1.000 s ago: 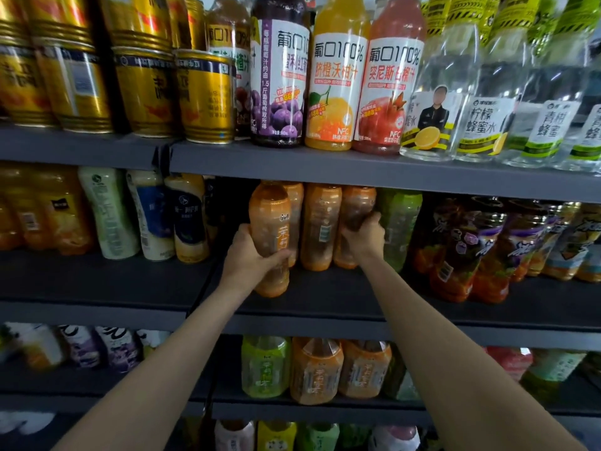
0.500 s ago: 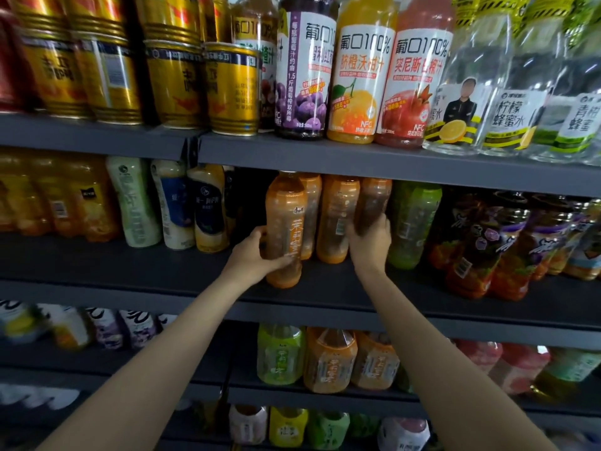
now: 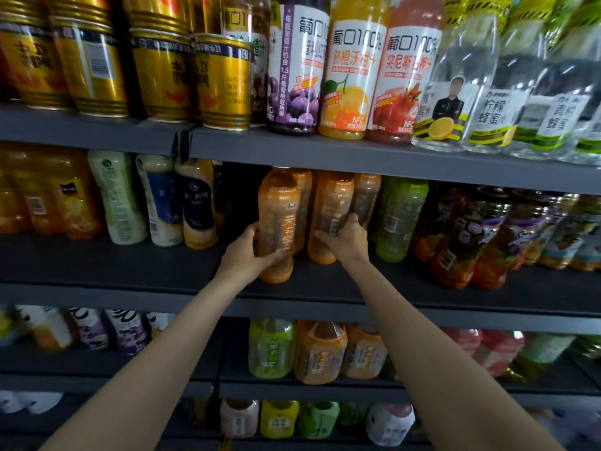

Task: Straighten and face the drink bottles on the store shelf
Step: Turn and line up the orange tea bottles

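Head view: two bare arms reach up to the middle shelf of a dark grey drinks rack.
Front bottle: orange, upright, nearest the shelf edge, its label with pale lettering turned towards us.
Left hand: wrapped round the front bottle low down, thumb on its left side, fingers curled across the front near the base.
Second bottle: orange too, just right of the first and a little farther back; its barcode side shows.
Right hand: gripping the second bottle low on its body, fingers curled round its right side and thumb across the front.
Behind them: two more orange bottles, partly hidden.
Right of these: a green bottle, then dark fruit-patterned bottles, some tilted.
Left of these: a dark gap, then cream and blue bottles.
Top shelf: gold cans at left, juice bottles in the middle, clear bottles at right.
Lower shelf: green and orange bottles, blurred.
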`<action>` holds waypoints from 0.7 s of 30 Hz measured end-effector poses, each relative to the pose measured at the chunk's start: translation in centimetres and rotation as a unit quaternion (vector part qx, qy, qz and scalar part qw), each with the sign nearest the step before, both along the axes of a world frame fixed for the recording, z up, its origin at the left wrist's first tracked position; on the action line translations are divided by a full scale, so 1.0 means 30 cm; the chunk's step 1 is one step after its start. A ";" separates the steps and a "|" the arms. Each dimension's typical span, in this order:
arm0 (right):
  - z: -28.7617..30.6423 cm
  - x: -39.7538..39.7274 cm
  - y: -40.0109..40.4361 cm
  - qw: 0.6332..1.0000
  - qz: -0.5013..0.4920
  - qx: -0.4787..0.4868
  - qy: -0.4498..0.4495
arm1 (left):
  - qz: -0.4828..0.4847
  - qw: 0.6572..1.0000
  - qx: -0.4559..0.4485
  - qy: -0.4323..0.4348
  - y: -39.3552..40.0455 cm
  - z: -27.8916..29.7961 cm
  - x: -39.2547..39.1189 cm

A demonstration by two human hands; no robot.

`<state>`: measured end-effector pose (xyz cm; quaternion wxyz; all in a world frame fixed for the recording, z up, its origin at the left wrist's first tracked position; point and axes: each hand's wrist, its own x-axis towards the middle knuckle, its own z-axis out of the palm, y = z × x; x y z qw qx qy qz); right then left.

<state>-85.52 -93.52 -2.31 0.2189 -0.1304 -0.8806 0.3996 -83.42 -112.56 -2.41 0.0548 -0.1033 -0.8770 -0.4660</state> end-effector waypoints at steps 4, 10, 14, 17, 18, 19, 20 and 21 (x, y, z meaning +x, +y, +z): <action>-0.002 0.033 -0.023 1.000 0.010 0.016 -0.002 | 0.002 1.000 0.011 -0.007 0.003 -0.002 0.005; 0.003 0.051 -0.013 0.997 0.032 0.020 -0.061 | -0.016 0.999 0.027 -0.014 0.005 0.003 0.024; 0.024 0.136 -0.007 0.985 0.062 -0.152 0.054 | -0.028 0.999 0.026 0.018 0.040 -0.011 0.047; 0.065 0.225 -0.011 0.956 0.137 -0.243 0.093 | 0.011 0.997 -0.007 0.071 0.109 -0.028 0.074; 0.072 0.251 -0.010 0.953 0.160 -0.239 0.091 | 0.024 0.996 -0.019 0.089 0.137 -0.034 0.081; 0.074 0.270 -0.010 0.953 0.176 -0.230 0.085 | 0.035 0.994 -0.029 0.104 0.165 -0.036 0.091; 0.073 0.288 -0.013 0.956 0.183 -0.213 0.083 | 0.042 0.992 -0.034 0.114 0.192 -0.040 0.102; 0.067 0.299 -0.012 0.964 0.175 -0.183 0.079 | 0.042 0.991 -0.033 0.122 0.218 -0.044 0.112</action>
